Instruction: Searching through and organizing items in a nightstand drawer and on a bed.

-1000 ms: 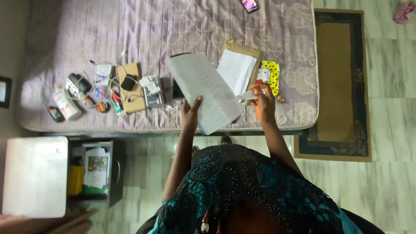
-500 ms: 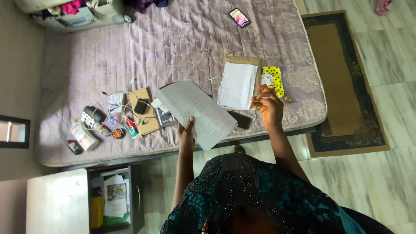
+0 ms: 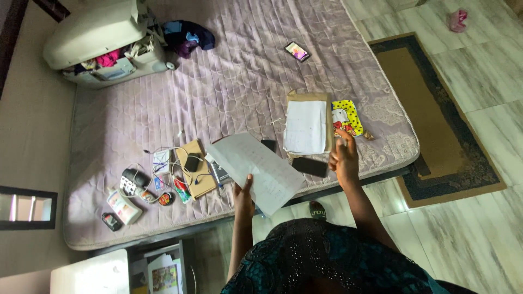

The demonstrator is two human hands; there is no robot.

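The large white sheet of paper (image 3: 256, 170) is in our left hand (image 3: 243, 197), held tilted above the near edge of the lilac quilted mattress (image 3: 218, 92); our fingers pinch its lower edge, thumb on top. Far left on the mattress lies a clutter of small things: a white bottle (image 3: 123, 206), tangled cables and a charger (image 3: 158, 163), a brown notebook (image 3: 195, 170). An open white suitcase (image 3: 98, 38) sits at the far corner. Right of the sheet, a black phone-like slab (image 3: 309, 166) lies flat, and beyond it a white paper rests on a brown envelope (image 3: 308, 126). Our right hand (image 3: 344, 158) hovers over a yellow spotted pouch (image 3: 346, 118), fingers loosely curled, holding nothing we can make out. Most items lie unsorted; only the one sheet is lifted.
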